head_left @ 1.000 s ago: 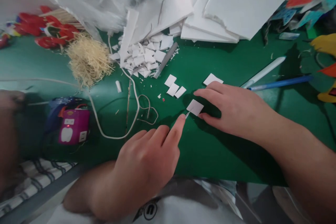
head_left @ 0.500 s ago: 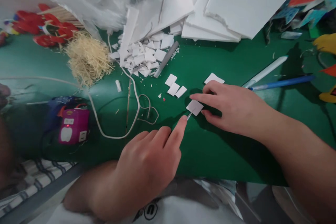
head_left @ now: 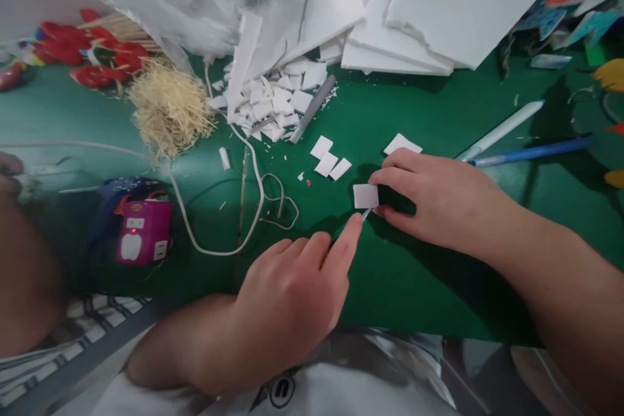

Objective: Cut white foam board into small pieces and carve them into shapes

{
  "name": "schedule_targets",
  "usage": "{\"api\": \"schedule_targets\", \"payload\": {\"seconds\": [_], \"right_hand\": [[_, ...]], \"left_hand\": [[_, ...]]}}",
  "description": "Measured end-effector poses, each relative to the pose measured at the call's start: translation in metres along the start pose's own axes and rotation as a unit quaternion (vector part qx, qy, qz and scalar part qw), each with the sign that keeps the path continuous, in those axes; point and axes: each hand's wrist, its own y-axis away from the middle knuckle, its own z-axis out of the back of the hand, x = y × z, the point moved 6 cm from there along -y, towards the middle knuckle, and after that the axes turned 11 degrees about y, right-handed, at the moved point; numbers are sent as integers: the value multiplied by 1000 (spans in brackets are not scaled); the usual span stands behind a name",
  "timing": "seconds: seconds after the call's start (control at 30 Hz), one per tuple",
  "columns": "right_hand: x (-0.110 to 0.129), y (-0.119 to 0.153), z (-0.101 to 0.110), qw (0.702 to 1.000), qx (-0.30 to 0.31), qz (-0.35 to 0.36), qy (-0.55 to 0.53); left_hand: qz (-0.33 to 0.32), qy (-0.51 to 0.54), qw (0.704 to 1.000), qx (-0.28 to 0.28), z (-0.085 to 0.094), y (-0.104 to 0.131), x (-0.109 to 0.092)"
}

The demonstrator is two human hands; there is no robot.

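My left hand is closed around a craft knife, its index finger stretched along the top. Only the knife's thin blade shows, at the lower right corner of a small white foam square; the handle is hidden in the fist. My right hand holds the square's right edge between thumb and index finger, just above the green table. Several small foam pieces lie to the left of it. Another foam piece lies just beyond my right hand.
A heap of foam scraps with a grey stick lies behind, near large foam sheets. A white cable loops beside a purple power socket. Pens lie right. Another person's arm is at left.
The foam square has been turned from a diamond position to nearly straight. My left hand and the blade have shifted right, towards the square's lower right corner. The other person's arm shows more.
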Motion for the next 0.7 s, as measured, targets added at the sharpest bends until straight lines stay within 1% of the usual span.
{"api": "schedule_targets", "payload": {"seconds": [0.2, 0.4, 0.7], "right_hand": [[0, -1, -1, 1000, -1, -2, 8], [1, 0, 1, 1000, -26, 10, 9], [1, 2, 0, 999, -40, 22, 13]], "left_hand": [[-3, -9, 1000, 2, -4, -4, 1], [-4, -28, 1000, 4, -9, -4, 0], [-7, -28, 1000, 3, -9, -5, -1]]}}
